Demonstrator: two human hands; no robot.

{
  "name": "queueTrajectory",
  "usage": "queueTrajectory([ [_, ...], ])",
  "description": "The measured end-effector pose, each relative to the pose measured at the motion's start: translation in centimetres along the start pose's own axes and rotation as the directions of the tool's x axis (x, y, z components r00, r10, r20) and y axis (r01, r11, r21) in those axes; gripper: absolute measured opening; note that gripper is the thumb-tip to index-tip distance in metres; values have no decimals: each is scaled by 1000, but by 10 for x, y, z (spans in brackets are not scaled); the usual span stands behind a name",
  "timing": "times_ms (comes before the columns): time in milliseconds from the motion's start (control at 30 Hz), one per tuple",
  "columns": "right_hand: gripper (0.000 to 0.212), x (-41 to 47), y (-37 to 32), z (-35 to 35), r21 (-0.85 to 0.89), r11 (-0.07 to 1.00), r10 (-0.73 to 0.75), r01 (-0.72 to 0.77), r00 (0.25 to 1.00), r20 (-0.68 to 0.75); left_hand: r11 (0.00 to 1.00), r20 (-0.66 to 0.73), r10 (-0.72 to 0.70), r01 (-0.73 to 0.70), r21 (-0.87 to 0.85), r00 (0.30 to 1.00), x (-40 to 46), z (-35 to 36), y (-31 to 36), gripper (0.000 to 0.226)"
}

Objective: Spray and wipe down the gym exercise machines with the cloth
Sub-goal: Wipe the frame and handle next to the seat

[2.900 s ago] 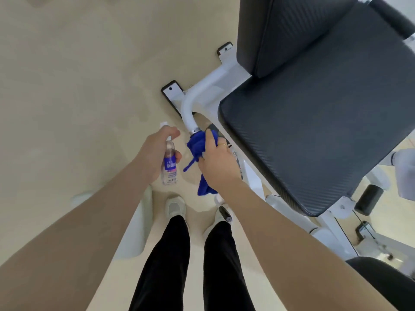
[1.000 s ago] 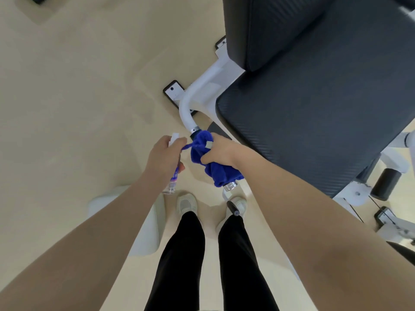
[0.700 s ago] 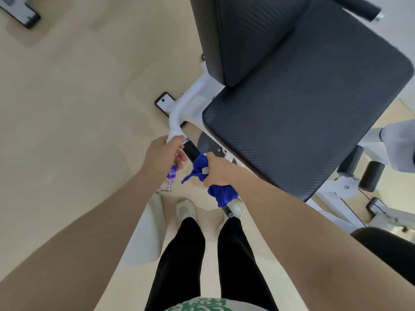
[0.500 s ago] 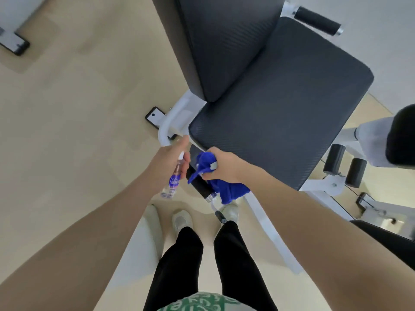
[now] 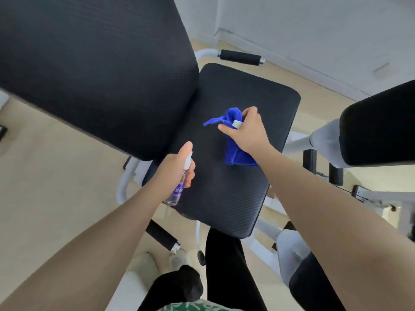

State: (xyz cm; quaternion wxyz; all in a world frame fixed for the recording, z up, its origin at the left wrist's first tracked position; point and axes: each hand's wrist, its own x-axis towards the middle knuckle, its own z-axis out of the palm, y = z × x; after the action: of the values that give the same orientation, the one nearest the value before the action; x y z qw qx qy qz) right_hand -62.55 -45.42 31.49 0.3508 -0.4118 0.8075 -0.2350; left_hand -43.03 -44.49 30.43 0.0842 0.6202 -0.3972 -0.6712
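A black padded seat (image 5: 226,187) of a white-framed gym machine fills the middle of the head view, with its black backrest (image 5: 89,63) at the upper left. My right hand (image 5: 247,131) grips a bunched blue cloth (image 5: 233,151) over the seat's middle; whether the cloth touches the pad I cannot tell. My left hand (image 5: 175,171) holds a small clear spray bottle (image 5: 179,187) with a purple label at the seat's left edge, index finger on its white nozzle.
A black grip handle (image 5: 240,57) sticks out beyond the seat, another handle (image 5: 162,236) below its near-left corner. A second black pad (image 5: 379,124) and foam rollers (image 5: 310,159) stand at the right. My black-trousered legs (image 5: 224,265) stand against the seat front. The floor is beige.
The view has swung up from the lower left handle to the seat. My right hand has carried the cloth off the handle and over the seat, and my left hand has brought the bottle to the seat's edge.
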Motion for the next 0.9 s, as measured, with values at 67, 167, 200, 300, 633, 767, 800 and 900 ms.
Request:
queueTrajectory([
  [67, 55, 30, 7, -20, -55, 998, -12, 8, 998, -61, 1000, -15, -2, 2, 11, 1000, 20, 17, 27, 58],
  [167, 50, 74, 24, -47, -267, 961, -93, 76, 994, -52, 999, -17, 30, -29, 28, 999, 51, 48, 64, 59],
  [200, 47, 90, 30, -54, -351, 929, -136, 118, 990, -27, 999, -26, 43, -43, 31, 999, 61, 58, 77, 60],
  [300, 45, 141, 36, -73, -459, 876, -184, 147, 982, -36, 997, -61, 76, -75, 26, 995, 94, 86, 116, 60],
  [633, 49, 221, 67, -62, -525, 822, -291, 220, 955, -54, 958, -176, 212, -169, 231, 961, 218, 120, 219, 53],
  [767, 29, 230, 67, -63, -264, 965, -34, -11, 986, -165, 983, -237, 122, -85, 162, 964, 248, 122, 239, 50],
  [800, 26, 233, 66, -64, -172, 983, 35, -71, 978, -204, 989, -244, 86, -54, 137, 966, 256, 123, 243, 49],
  [900, 24, 238, 64, -67, 35, 977, 212, -211, 930, -302, 998, -251, 0, 16, 63, 968, 271, 126, 252, 43],
])
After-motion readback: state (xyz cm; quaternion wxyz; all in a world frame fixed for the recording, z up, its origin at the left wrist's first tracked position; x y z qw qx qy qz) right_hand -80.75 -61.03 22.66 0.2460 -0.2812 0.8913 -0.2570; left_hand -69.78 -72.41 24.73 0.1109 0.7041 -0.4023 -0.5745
